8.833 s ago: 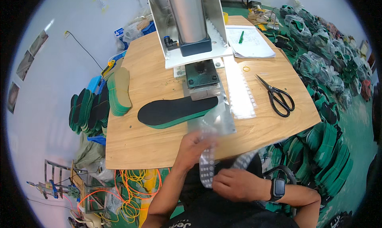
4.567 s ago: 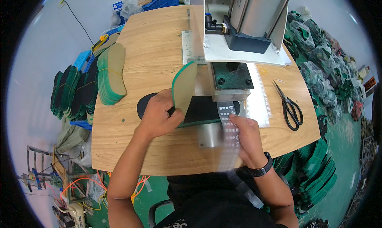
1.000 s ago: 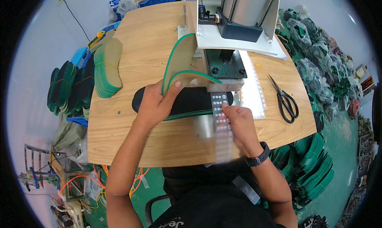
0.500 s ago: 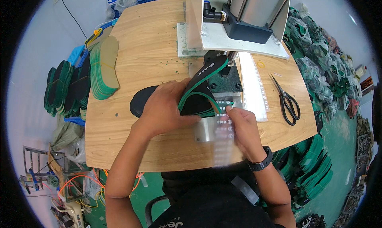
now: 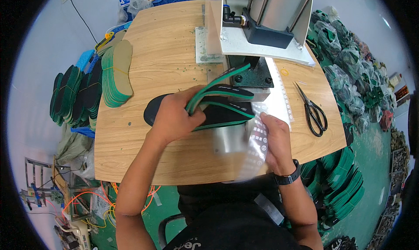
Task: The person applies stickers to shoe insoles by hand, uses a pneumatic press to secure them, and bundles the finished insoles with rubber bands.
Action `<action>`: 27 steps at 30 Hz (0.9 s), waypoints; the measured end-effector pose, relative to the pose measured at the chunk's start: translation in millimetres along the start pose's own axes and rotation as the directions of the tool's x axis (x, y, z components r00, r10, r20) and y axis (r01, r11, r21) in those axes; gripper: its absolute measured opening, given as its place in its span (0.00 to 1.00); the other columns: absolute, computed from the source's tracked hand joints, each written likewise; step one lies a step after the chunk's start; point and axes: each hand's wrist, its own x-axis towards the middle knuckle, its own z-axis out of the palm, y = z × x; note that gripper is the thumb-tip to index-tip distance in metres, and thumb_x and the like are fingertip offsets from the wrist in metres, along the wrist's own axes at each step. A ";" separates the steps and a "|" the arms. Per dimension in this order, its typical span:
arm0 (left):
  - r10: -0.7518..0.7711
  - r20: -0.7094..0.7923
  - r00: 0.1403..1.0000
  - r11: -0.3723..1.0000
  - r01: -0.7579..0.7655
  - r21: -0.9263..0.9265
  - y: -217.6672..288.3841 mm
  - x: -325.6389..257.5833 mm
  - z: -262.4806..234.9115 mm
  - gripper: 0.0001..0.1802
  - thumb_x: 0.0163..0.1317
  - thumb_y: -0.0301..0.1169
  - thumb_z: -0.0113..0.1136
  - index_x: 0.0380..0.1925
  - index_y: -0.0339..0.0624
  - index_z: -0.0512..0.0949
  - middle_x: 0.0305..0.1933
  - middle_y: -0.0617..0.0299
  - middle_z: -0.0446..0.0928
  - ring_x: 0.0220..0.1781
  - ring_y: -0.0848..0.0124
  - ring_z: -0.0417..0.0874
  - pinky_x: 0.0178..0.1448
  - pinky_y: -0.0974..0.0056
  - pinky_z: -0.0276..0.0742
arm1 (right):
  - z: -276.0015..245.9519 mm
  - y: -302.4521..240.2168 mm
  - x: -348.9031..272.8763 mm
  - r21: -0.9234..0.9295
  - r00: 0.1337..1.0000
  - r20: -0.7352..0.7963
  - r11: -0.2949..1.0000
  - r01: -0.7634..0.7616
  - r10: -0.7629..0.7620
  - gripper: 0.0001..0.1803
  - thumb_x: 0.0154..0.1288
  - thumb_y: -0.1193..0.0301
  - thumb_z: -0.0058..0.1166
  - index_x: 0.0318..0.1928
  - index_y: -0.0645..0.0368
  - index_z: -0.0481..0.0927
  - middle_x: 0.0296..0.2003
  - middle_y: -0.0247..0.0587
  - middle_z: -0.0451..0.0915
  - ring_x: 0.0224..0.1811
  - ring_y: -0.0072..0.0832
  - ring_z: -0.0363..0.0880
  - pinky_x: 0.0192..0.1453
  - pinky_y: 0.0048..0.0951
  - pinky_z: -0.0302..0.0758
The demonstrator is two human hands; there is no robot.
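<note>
My left hand (image 5: 174, 117) grips a bundle of black insoles with green edges (image 5: 222, 99), fanned out and lifted at their far ends toward the press. More black insoles (image 5: 152, 112) lie flat under them on the wooden table (image 5: 161, 53). A clear sticker sheet (image 5: 257, 138) with small printed labels is pinched in my right hand (image 5: 275, 138), just right of the insoles. A watch sits on that wrist. A shiny metal block (image 5: 229, 138) stands between both hands.
A grey press machine (image 5: 262, 18) stands at the table's back middle. Black scissors (image 5: 312, 110) lie at the right. A second sticker strip (image 5: 281, 95) lies beside the press. A stack of tan-topped green insoles (image 5: 118, 71) is at the left. Bagged and stacked insoles surround the table.
My left hand has gathered several insoles and lifted them into a fan near the press base. My right hand with the sticker sheet has shifted slightly right and down.
</note>
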 end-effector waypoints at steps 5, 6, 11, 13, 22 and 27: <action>-0.051 -0.261 0.964 0.958 -0.027 -0.285 -23.0 1.0 1.2 0.10 0.50 0.26 0.53 0.31 0.33 0.76 0.19 0.60 0.72 0.22 0.72 0.69 0.30 0.67 0.70 | 6.3 13.4 3.8 -0.214 0.996 0.085 0.977 -0.009 0.028 0.14 0.66 0.70 0.52 0.24 0.65 0.76 0.21 0.35 0.75 0.20 0.21 0.74 0.23 0.22 0.74; -0.077 -0.276 0.958 0.930 -0.031 -0.366 -26.3 1.0 0.6 0.08 0.50 0.25 0.52 0.29 0.33 0.76 0.19 0.62 0.71 0.23 0.75 0.67 0.30 0.68 0.68 | 10.6 10.2 2.0 -0.216 0.993 0.087 0.975 -0.058 0.079 0.15 0.66 0.70 0.52 0.23 0.65 0.76 0.20 0.35 0.74 0.20 0.21 0.73 0.23 0.22 0.74; -0.062 -0.250 0.966 0.942 -0.027 -0.336 -23.1 -1.3 -0.8 0.05 0.51 0.26 0.51 0.26 0.35 0.74 0.18 0.67 0.69 0.23 0.80 0.66 0.29 0.69 0.67 | 6.8 14.5 10.2 -0.252 0.992 0.105 0.967 -0.035 0.063 0.14 0.66 0.70 0.53 0.24 0.67 0.77 0.21 0.37 0.75 0.19 0.21 0.72 0.24 0.22 0.73; -0.078 -0.230 0.970 0.934 -0.010 -0.358 -20.8 -2.2 0.9 0.05 0.52 0.26 0.52 0.26 0.35 0.74 0.20 0.68 0.69 0.24 0.80 0.66 0.29 0.70 0.66 | 6.0 14.4 11.6 -0.258 0.992 0.105 0.965 -0.040 0.069 0.14 0.66 0.71 0.52 0.25 0.67 0.77 0.21 0.37 0.76 0.19 0.20 0.72 0.23 0.22 0.73; -0.103 -0.166 0.981 0.959 0.054 -0.279 -16.9 -4.5 1.9 0.10 0.53 0.27 0.55 0.34 0.35 0.76 0.24 0.63 0.73 0.27 0.75 0.70 0.34 0.68 0.70 | 1.5 14.8 7.1 -0.324 0.988 0.136 0.946 -0.030 0.077 0.15 0.67 0.68 0.53 0.26 0.65 0.78 0.21 0.34 0.76 0.21 0.17 0.72 0.26 0.19 0.72; 0.128 -0.060 0.990 0.992 -0.128 -0.004 -16.4 2.4 6.1 0.29 0.46 0.34 0.63 0.52 0.38 0.74 0.36 0.50 0.79 0.38 0.57 0.79 0.45 0.60 0.74 | 5.6 19.1 6.1 -0.298 0.993 0.113 0.955 0.002 0.033 0.16 0.68 0.65 0.53 0.28 0.64 0.78 0.21 0.32 0.75 0.21 0.15 0.71 0.25 0.19 0.72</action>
